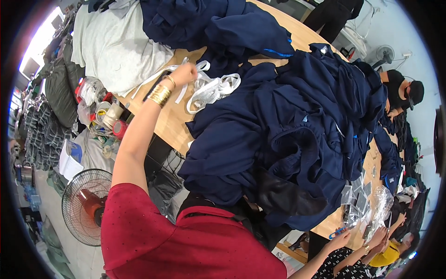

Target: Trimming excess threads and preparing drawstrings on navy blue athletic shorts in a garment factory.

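Observation:
My left hand (184, 73), with gold bangles at the wrist, reaches over the table at the upper left. Its fingers are closed at a tangle of white fabric tape (216, 90), and a strip hangs beside them; the grip itself is partly hidden. Far off at the lower right, my right hand (341, 239) is closed round small blue-handled snips (337, 233). A large heap of navy garments (297, 116) lies between my hands. Near my right hand lie clear packets with grey cards (357, 200) and crumpled clear plastic (381, 204).
Pale grey cloth (116, 46) covers the table's (169, 130) far left. A standing fan (86, 204) is at my left, near tape rolls (111, 116) and piled bags. A co-worker's hands (378, 237) are close to my right hand. Another person (400, 90) stands at the far right.

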Demonstrator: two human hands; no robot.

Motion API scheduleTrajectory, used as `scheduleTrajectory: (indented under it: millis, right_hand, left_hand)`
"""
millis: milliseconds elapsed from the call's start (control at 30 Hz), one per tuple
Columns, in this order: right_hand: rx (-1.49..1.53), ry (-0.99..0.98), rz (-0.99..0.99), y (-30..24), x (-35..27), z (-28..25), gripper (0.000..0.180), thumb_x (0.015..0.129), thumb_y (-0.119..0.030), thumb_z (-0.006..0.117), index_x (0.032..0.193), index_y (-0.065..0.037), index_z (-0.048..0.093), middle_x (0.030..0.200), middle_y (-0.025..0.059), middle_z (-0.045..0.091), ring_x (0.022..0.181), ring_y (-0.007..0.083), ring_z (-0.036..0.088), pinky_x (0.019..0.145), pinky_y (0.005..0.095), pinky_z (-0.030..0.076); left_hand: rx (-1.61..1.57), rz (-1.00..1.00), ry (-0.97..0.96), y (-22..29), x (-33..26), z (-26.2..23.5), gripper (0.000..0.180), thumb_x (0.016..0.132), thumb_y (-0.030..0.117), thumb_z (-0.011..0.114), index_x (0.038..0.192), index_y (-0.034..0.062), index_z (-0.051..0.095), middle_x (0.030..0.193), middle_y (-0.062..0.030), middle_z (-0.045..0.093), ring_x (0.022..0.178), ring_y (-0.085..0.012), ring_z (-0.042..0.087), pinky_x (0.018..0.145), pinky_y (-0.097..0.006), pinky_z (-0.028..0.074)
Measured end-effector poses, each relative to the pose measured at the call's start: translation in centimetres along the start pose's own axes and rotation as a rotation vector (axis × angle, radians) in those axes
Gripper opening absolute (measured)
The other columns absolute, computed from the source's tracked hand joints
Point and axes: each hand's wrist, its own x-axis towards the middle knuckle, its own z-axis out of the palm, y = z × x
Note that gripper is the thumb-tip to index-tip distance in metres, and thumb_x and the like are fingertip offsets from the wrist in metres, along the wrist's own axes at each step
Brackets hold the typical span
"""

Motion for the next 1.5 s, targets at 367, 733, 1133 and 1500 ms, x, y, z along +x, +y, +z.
scheduleTrajectory:
  millis: [367,733,1133,1500]
  right_hand:
    - [0.529,-0.255,-0.158,-20.3,-4.3,6.4,0.028,0.095,-0.028,0.048,0.108,-0.004,0.054,0.067,-0.0027,0.044,0.050,0.0042,0.037,0.045,0.0202,0.033]
    - [0.813,-1.230,-0.265,-40.0,-17.0,19.6,0.031,0.082,-0.014,0.066,0.108,0.000,0.061,0.069,0.0025,0.060,0.041,0.0016,0.036,0.036,0.0175,0.024]
    - [0.829,-1.206,-0.376,-42.3,-19.1,23.8,0.018,0.082,-0.013,0.065,0.095,0.000,0.064,0.066,0.0018,0.061,0.044,0.0006,0.038,0.039,0.0176,0.026]
    - [0.852,-1.004,-0.444,-42.4,-19.3,23.6,0.018,0.084,-0.012,0.063,0.097,0.001,0.063,0.066,0.0025,0.062,0.046,0.0010,0.040,0.041,0.0175,0.026]
  left_hand:
    - [-0.862,0.280,0.168,19.4,6.9,-18.6,0.016,0.093,0.018,0.052,0.092,0.0029,0.054,0.074,0.0020,0.052,0.063,-0.0044,0.052,0.061,-0.019,0.047]
    - [-0.896,0.576,0.119,28.8,8.2,-21.7,0.013,0.093,0.013,0.052,0.090,0.0006,0.050,0.076,-0.0012,0.053,0.069,-0.0066,0.051,0.061,-0.021,0.046]
    - [-1.082,0.389,0.077,25.2,7.6,-17.8,0.019,0.093,0.023,0.053,0.097,0.0038,0.055,0.077,0.0035,0.051,0.069,-0.0036,0.049,0.067,-0.018,0.043]
    - [-0.965,0.375,0.190,24.5,7.3,-16.4,0.023,0.091,0.024,0.057,0.096,0.0022,0.058,0.079,0.0029,0.054,0.072,-0.0043,0.049,0.068,-0.019,0.043]
